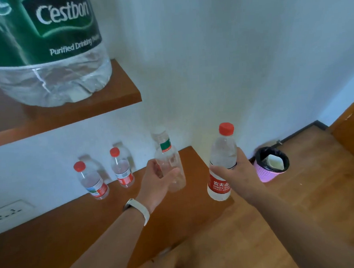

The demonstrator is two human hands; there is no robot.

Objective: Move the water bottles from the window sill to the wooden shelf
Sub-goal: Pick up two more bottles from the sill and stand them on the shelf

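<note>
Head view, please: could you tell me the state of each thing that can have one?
Left hand, grips the white-capped bottle.
Right hand, grips the red-label bottle.
White-capped bottle, capped, held.
Red-label bottle, capped, held upright.
Left shelf bottle, capped, upright on the lower shelf.
Right shelf bottle, capped, upright there too.
Large jug, standing on the upper shelf.
Pink bin, open, black liner.
Wall socket, nothing plugged in.

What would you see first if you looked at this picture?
A huge green-labelled jug looms top left on the upper shelf. In the middle, the left hand holds a clear bottle and the right hand a red-capped bottle. A pink bin stands on the floor at right.
</note>
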